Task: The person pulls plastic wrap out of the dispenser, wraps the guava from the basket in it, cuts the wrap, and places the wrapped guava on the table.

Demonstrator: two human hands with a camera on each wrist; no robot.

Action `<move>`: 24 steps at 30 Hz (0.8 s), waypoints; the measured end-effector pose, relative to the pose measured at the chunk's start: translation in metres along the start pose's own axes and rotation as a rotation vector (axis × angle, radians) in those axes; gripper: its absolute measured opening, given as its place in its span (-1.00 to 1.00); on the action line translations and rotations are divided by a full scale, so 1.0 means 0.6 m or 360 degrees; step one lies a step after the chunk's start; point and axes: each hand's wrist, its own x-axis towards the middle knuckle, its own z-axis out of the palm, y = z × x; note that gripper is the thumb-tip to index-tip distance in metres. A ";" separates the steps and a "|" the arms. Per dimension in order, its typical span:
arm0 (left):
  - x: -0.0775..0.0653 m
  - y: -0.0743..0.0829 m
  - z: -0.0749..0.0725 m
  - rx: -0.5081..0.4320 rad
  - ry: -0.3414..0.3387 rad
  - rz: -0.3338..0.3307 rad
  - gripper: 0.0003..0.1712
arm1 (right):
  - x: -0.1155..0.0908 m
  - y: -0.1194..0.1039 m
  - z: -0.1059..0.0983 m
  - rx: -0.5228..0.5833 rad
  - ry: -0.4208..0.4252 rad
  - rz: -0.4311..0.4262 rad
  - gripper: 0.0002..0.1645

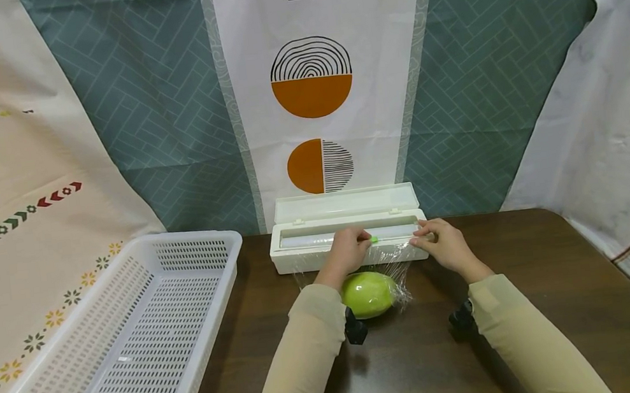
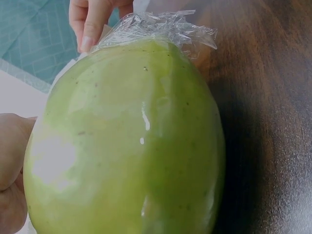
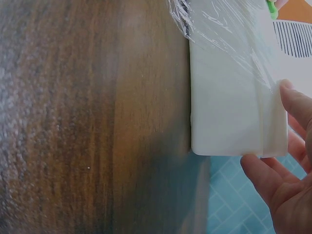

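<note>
A white cling film dispenser [image 1: 350, 258] stands at the back of the table with its lid [image 1: 344, 203] raised and a roll of film [image 1: 308, 241] inside. My left hand [image 1: 348, 248] pinches a small green slide cutter [image 1: 374, 239] on its front rim. The right hand [image 1: 442, 242] grips the box's right end, thumb and fingers about the corner, as the right wrist view shows on the dispenser [image 3: 229, 107]. Clear film [image 1: 393, 259] drapes from the box onto a green oval fruit [image 1: 368, 294]. Bunched film [image 2: 156, 29] gathers at one end of that fruit.
A white perforated plastic basket [image 1: 213, 322] sits on the left side of the brown wooden table [image 1: 425, 364]. A patterned cloth [image 1: 312, 94] hangs directly behind the dispenser. Lighter cloths [image 1: 624, 125] hang at both sides.
</note>
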 end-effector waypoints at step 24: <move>-0.002 -0.004 -0.001 -0.0031 0.0022 -0.0013 -0.79 | 0.000 0.000 0.001 -0.0008 0.0011 -0.0011 -0.66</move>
